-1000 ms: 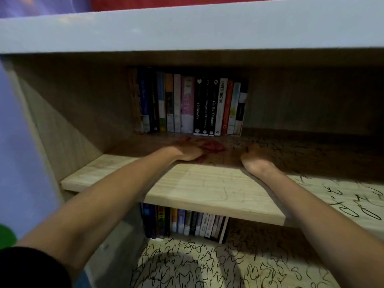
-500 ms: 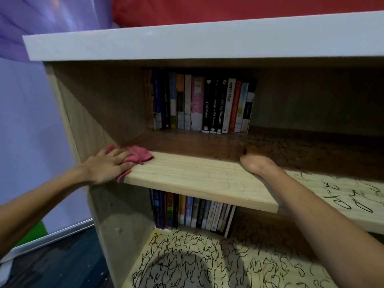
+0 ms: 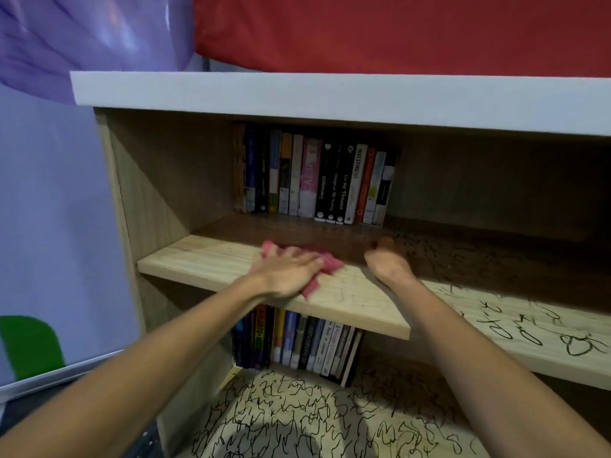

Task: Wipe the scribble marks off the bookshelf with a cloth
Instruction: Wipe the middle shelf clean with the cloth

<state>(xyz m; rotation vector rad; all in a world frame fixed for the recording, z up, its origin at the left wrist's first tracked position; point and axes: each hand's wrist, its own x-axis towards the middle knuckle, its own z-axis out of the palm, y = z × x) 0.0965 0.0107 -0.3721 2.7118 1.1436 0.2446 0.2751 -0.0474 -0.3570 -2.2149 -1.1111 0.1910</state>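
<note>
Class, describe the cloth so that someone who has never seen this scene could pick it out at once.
Find the wooden bookshelf with the white top, then its middle shelf. Near that shelf's front edge, a left hand presses flat on the cloth. It is the only pink, crumpled thing among pale wood and black scribbles.

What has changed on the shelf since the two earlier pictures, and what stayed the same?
The left hand, pressing the pink cloth flat, swept from the middle of the shelf to its left end and has now come back right, close to the right hand. The right hand stayed resting on the shelf; the scribbles on its right part remain.
</note>
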